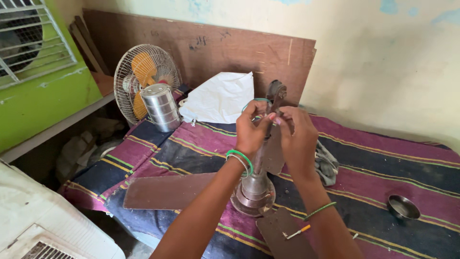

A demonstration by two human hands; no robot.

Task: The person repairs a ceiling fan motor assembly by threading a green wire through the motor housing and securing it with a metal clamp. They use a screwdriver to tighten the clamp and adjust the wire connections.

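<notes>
At six o'clock, nearest the camera, a brown fan blade (282,232) lies flat on the striped cloth (373,168), and a small screwdriver with an orange tip (298,232) rests on it. Just above, at the centre, the ceiling fan motor (254,192) stands on the cloth with its metal downrod (261,153) rising upright from it. A second brown blade (167,191) stretches out flat toward nine o'clock from the motor.

Both forearms come up from the bottom edge and meet at the top of the downrod. The left hand (251,129), with green bangles at the wrist, has its fingers clenched around the upper rod, thumb and forefinger pinched near the top fitting (276,92). The right hand (299,136), a thin green bangle on its forearm, has its fingers grasping the same upper end from the three o'clock side, touching the left hand's fingertips.

A grey rag (327,165) lies just beside the right hand at three o'clock. A small steel bowl (403,207) sits well apart at four o'clock.

Farther off, at eleven o'clock, a stacked steel tiffin carrier (160,108) stands in front of a table fan (143,79) with orange blades. A white paper sheet (220,98) leans at twelve o'clock against a brown plywood board (215,48).
</notes>
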